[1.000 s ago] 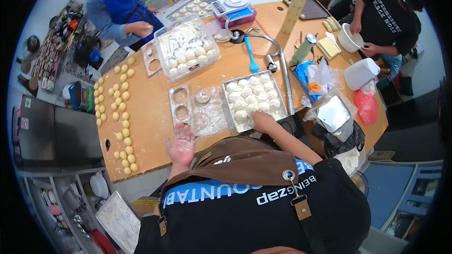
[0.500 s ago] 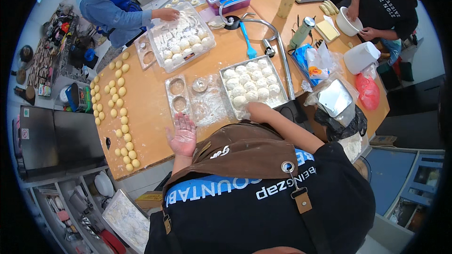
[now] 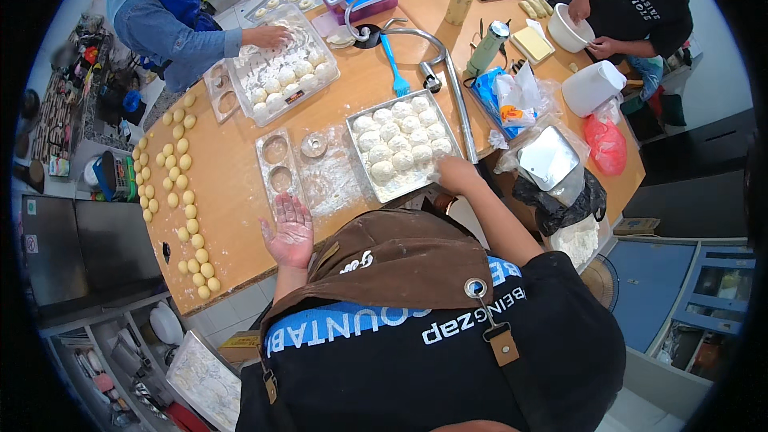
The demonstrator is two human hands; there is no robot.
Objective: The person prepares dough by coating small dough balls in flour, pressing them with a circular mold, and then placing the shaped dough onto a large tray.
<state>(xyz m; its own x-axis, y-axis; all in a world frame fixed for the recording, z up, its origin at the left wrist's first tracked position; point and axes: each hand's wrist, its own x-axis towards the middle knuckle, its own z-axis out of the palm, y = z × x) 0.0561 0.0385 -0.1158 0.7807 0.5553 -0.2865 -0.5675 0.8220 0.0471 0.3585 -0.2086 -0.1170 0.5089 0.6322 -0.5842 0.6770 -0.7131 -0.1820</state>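
My left hand (image 3: 290, 236) is palm up and open, dusted with flour, just below a metal ring-cutter mold (image 3: 276, 152). My right hand (image 3: 454, 176) has its fingers bent in at the lower right corner of a square metal tray (image 3: 354, 134); their tips and anything under them are hard to make out. Rows of floury white dough balls (image 3: 400, 142) fill much of that tray. Left of it, a small round metal cutter (image 3: 314, 144) rests on a floured patch of the wooden table (image 3: 210, 216).
Yellow dough balls (image 3: 190, 212) line the table's left. A person in blue (image 3: 176, 48) reaches into a floury plastic container (image 3: 326, 70); another in black (image 3: 640, 12) holds a white bowl (image 3: 564, 32). A blue brush (image 3: 394, 64), bent metal bar (image 3: 456, 116), bags (image 3: 604, 148) and jug (image 3: 592, 88) surround the tray.
My right hand has shifted from among the dough balls to the tray's right corner. The person in blue has reached further into the container. The view has shifted slightly.
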